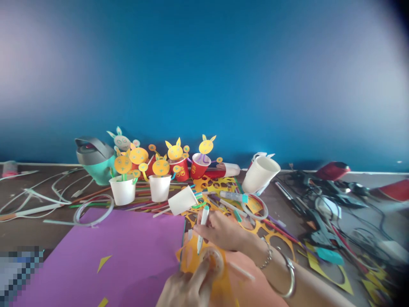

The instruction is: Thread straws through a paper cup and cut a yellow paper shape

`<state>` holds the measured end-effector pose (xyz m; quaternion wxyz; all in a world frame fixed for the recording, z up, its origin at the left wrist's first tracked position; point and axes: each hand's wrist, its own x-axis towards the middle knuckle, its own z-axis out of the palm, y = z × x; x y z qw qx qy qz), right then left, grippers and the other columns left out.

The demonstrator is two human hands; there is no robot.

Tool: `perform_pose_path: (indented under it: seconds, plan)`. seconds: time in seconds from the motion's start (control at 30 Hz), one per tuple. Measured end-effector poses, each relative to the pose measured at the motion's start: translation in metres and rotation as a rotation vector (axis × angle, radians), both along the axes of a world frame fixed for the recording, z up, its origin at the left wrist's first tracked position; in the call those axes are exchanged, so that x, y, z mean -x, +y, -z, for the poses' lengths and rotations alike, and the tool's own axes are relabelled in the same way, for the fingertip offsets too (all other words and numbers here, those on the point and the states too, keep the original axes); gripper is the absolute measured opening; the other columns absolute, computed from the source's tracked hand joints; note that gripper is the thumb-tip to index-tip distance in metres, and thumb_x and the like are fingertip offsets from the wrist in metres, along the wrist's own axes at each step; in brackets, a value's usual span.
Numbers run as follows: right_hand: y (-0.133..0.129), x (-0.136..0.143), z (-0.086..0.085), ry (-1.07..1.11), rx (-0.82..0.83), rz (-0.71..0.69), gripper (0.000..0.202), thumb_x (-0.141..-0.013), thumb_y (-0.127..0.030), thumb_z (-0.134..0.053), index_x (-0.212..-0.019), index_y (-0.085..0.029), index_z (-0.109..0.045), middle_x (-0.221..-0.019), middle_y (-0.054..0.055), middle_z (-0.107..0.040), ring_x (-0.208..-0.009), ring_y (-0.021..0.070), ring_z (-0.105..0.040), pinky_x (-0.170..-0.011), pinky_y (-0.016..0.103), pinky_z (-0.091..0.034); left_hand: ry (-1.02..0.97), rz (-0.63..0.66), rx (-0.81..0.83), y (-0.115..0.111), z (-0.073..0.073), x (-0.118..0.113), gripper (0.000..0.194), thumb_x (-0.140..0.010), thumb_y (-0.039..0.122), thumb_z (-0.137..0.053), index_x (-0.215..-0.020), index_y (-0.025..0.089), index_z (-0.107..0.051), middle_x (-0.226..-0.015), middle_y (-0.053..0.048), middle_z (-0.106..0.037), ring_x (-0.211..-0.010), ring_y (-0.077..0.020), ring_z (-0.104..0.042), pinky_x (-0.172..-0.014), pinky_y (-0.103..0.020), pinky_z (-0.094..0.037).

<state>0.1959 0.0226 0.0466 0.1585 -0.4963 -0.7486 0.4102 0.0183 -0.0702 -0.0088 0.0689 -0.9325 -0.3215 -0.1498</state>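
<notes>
My right hand (220, 230), coming in from the right, grips a white marker (203, 221) with a teal end up and its tip pointing down. Just below that tip, my left hand (188, 285) presses its fingers onto a round, pale, see-through ring (217, 261). I cannot tell exactly what the ring is; it may be a tape roll. Under it lies yellow-orange paper (193, 258), on top of a salmon-coloured sheet (252, 288). A large purple sheet (128, 251) is left of my hands, with small yellow scraps on it.
Paper cups with yellow animal faces (161, 165) stand along the wall, beside a teal and grey jug (96, 160). A white cup (182, 200) lies tipped. Cut yellow paper (281, 238), pipe cleaners, a capped marker (233, 196), glue guns (326, 226) and cables clutter the right.
</notes>
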Motion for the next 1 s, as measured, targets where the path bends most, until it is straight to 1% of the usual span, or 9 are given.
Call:
perform_pose_path:
  seconds: [0.07, 0.2, 0.3, 0.43, 0.63, 0.77, 0.87, 0.93, 1.0]
  plan:
    - [0.003, 0.004, -0.006, -0.032, 0.012, -0.053, 0.025, -0.088, -0.028, -0.054, -0.065, -0.02, -0.047, -0.055, -0.006, -0.049, -0.052, 0.0087, -0.042, -0.049, 0.022, -0.031, 0.003, -0.007, -0.014, 0.0, 0.0, 0.001, 0.057, -0.071, 0.004, -0.052, -0.124, 0.019, -0.067, -0.122, -0.003, -0.074, -0.047, -0.01, -0.066, -0.043, -0.019, -0.054]
    - [0.005, 0.009, -0.012, -0.192, 0.021, -0.077, 0.041, -0.085, -0.033, -0.056, -0.055, -0.02, -0.032, -0.048, -0.008, -0.031, -0.046, 0.0073, -0.03, -0.045, 0.025, -0.024, 0.036, 0.001, -0.061, 0.001, 0.001, 0.001, 0.052, -0.073, 0.004, -0.054, -0.12, 0.019, -0.07, -0.12, -0.003, -0.075, -0.046, -0.01, -0.065, -0.041, -0.018, -0.053]
    - [0.006, 0.01, -0.012, -0.221, 0.03, -0.11, 0.045, -0.086, -0.036, -0.056, -0.054, -0.02, -0.028, -0.046, -0.008, -0.027, -0.045, 0.007, -0.025, -0.045, 0.026, -0.021, 0.034, 0.008, -0.099, 0.002, 0.002, 0.001, 0.047, -0.075, 0.003, -0.054, -0.116, 0.019, -0.072, -0.119, -0.003, -0.075, -0.041, -0.0098, -0.063, -0.037, -0.02, -0.051]
    - [0.009, 0.013, -0.011, -0.26, 0.012, -0.133, 0.043, -0.085, -0.037, -0.057, -0.055, -0.02, -0.032, -0.048, -0.008, -0.031, -0.047, 0.0078, -0.03, -0.046, 0.026, -0.021, 0.028, 0.006, -0.103, 0.003, 0.001, 0.0, 0.046, -0.078, 0.002, -0.052, -0.115, 0.019, -0.072, -0.118, -0.002, -0.076, -0.041, -0.0097, -0.063, -0.036, -0.02, -0.051]
    - [0.012, 0.015, -0.018, -0.327, -0.02, -0.076, 0.037, -0.085, -0.036, -0.057, -0.057, -0.021, -0.038, -0.053, -0.006, -0.037, -0.051, 0.0092, -0.035, -0.049, 0.025, -0.025, 0.017, 0.007, -0.133, 0.003, 0.0, -0.001, 0.047, -0.077, 0.0, -0.05, -0.113, 0.019, -0.073, -0.114, -0.003, -0.077, -0.04, -0.009, -0.062, -0.035, -0.018, -0.05]
    - [0.013, 0.004, -0.006, -0.279, -0.068, -0.043, 0.032, -0.086, -0.033, -0.053, -0.06, -0.02, -0.041, -0.052, -0.005, -0.039, -0.048, 0.0091, -0.034, -0.047, 0.026, -0.024, 0.036, -0.003, -0.092, 0.002, -0.001, 0.0, 0.054, -0.072, -0.001, -0.05, -0.117, 0.019, -0.072, -0.117, -0.004, -0.076, -0.043, -0.0087, -0.063, -0.04, -0.016, -0.051]
    - [0.01, -0.007, 0.006, -0.224, -0.055, -0.016, 0.03, -0.089, -0.032, -0.051, -0.062, -0.021, -0.044, -0.051, -0.005, -0.041, -0.046, 0.009, -0.031, -0.045, 0.026, -0.024, 0.047, -0.01, -0.084, 0.002, -0.003, 0.0, 0.056, -0.071, -0.001, -0.051, -0.119, 0.021, -0.072, -0.118, -0.004, -0.076, -0.044, -0.0084, -0.063, -0.041, -0.015, -0.052]
    - [0.006, -0.012, 0.01, -0.199, -0.043, 0.029, 0.027, -0.09, -0.031, -0.05, -0.065, -0.021, -0.048, -0.051, -0.005, -0.045, -0.046, 0.0091, -0.032, -0.045, 0.026, -0.023, 0.049, -0.006, -0.07, 0.002, -0.006, 0.0, 0.058, -0.07, -0.002, -0.05, -0.119, 0.021, -0.072, -0.119, -0.003, -0.075, -0.044, -0.0088, -0.064, -0.041, -0.016, -0.053]
    - [0.0, -0.016, 0.01, -0.201, -0.047, 0.092, 0.022, -0.09, -0.029, -0.051, -0.07, -0.02, -0.053, -0.052, -0.004, -0.05, -0.046, 0.0092, -0.035, -0.045, 0.025, -0.023, 0.046, 0.001, -0.049, 0.003, -0.009, 0.0, 0.061, -0.068, -0.003, -0.05, -0.121, 0.019, -0.071, -0.119, -0.004, -0.075, -0.044, -0.0098, -0.065, -0.042, -0.017, -0.054]
